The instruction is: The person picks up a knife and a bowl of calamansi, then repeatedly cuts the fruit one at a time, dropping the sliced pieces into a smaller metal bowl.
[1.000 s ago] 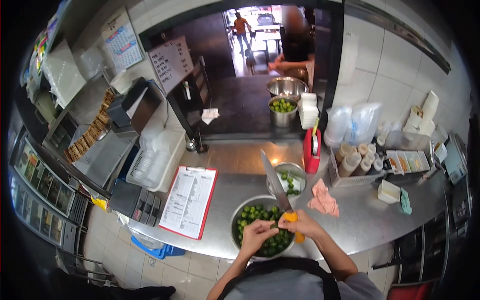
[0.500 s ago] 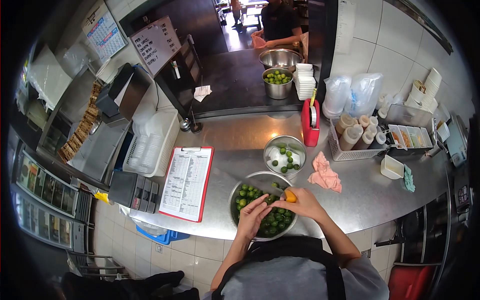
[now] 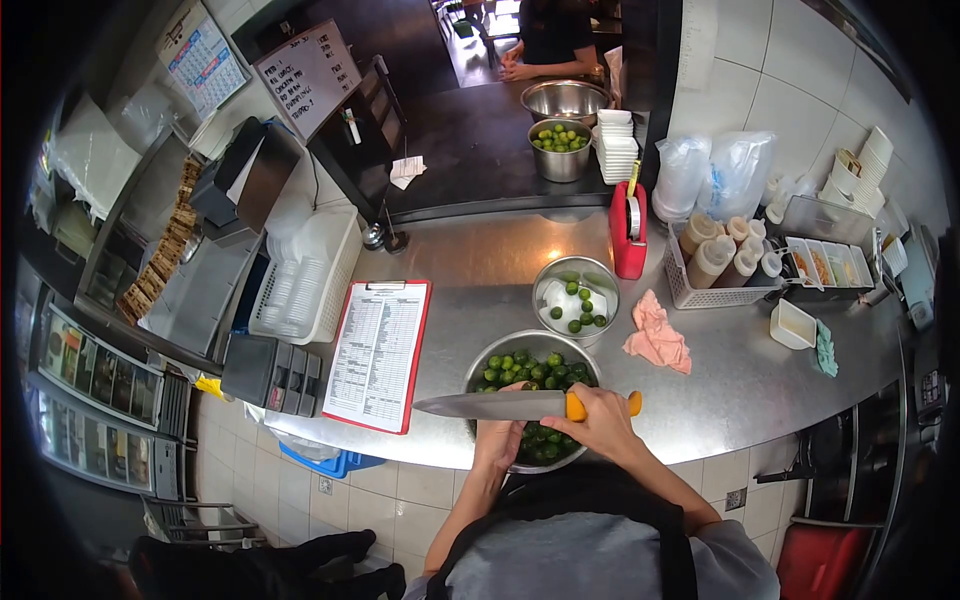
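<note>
My right hand (image 3: 598,418) is closed around the yellow handle of a large knife (image 3: 490,405). Its wide blade lies level, pointing left, above a steel bowl (image 3: 474,372) of small green limes (image 3: 545,375). Under the blade is my left hand (image 3: 497,440), its fingers curled and partly covered by the knife; what they hold is hidden. Just behind stands a smaller steel bowl (image 3: 612,285) with several limes and something white in the bottom.
Left of the bowls lies a red clipboard (image 3: 375,350). A pink cloth (image 3: 657,335), a red tape dispenser (image 3: 628,235) and a basket of sauce bottles (image 3: 715,285) stand right. On the back ledge is a pot of limes (image 3: 560,165); a person (image 3: 550,45) is beyond it.
The knife has swung from pointing away, half hidden between my hands, to lying flat leftward across the bowl. My left hand is now beneath the blade. The person beyond the ledge has shifted left.
</note>
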### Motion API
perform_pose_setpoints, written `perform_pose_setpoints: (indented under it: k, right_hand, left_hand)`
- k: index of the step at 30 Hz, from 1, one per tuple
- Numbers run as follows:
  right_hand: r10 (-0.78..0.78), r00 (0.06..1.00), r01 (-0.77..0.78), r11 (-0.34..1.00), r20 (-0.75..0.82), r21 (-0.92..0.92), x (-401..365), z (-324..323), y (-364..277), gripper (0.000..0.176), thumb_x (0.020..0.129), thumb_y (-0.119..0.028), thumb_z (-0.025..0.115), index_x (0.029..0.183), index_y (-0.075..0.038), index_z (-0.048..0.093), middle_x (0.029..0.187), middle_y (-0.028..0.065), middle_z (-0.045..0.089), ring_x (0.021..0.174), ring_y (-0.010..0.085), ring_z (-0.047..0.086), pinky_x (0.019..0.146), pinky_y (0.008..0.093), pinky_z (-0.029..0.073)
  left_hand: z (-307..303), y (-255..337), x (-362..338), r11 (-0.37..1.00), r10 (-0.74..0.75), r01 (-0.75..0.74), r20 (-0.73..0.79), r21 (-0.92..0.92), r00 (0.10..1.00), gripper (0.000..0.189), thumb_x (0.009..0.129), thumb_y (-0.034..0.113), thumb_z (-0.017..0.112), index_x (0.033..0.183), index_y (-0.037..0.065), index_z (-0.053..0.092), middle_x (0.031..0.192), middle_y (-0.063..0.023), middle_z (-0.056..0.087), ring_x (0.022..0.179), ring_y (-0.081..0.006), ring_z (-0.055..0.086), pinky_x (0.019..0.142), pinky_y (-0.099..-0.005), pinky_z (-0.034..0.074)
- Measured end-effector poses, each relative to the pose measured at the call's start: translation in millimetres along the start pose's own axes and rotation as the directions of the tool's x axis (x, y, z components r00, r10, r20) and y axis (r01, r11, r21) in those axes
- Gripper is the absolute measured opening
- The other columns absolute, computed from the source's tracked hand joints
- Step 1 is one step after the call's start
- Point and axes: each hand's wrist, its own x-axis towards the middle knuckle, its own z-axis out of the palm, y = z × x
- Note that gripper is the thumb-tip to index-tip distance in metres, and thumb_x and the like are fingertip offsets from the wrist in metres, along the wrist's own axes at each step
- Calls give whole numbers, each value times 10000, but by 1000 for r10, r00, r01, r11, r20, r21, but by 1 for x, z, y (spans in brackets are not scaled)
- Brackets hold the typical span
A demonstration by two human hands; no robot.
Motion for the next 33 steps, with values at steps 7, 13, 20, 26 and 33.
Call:
perform_pose_setpoints:
  k: [7, 13, 20, 26, 33]
  right_hand:
    - [88, 992, -87, 996, 89, -16, -5, 3, -3, 543, 730, -525, 651, 704, 2, 524, 607, 188, 566, 571, 367, 574, 517, 402, 426]
    - [219, 950, -277, 919, 222, 279, -15, 18, 8, 608, 824, -580, 501, 681, 10, 530, 514, 130, 529, 452, 257, 534, 454, 347, 405]
    - [198, 735, -676, 273, 648, 684, -21, 14, 6, 641, 899, -583, 335, 680, -11, 522, 497, -16, 389, 425, 63, 352, 417, 207, 285]
    - [228, 753, -652, 386, 617, 653, -21, 11, 11, 604, 868, -570, 435, 693, -5, 555, 504, 5, 433, 435, 101, 404, 433, 253, 324]
    - [166, 979, -182, 974, 122, 132, -17, -8, 0, 555, 689, -559, 667, 693, -13, 565, 567, 135, 562, 544, 315, 579, 521, 385, 429]
  left_hand:
    - [9, 0, -7, 980, 158, -145, -83, 137, 984, 249, 744, -34, 658, 980, -21, 579, 924, -72, 618, 824, -140, 601, 771, -245, 485]
    - [5, -13, -4, 938, 301, -294, -14, 184, 953, 236, 723, -127, 629, 927, -13, 595, 870, -70, 636, 767, -124, 607, 760, -241, 485]
    - [13, -16, -10, 933, 307, -295, -30, 204, 951, 224, 736, -126, 629, 919, -3, 592, 874, -67, 626, 825, -135, 616, 764, -243, 488]
    - [16, -6, -15, 986, 137, -133, -39, 101, 990, 202, 793, -50, 606, 986, -5, 566, 888, -68, 621, 859, -160, 627, 730, -244, 506]
    - [-10, 3, -10, 999, -24, 23, 23, 45, 999, 251, 831, 11, 582, 1077, 8, 532, 935, -78, 615, 829, -149, 625, 662, -225, 514]
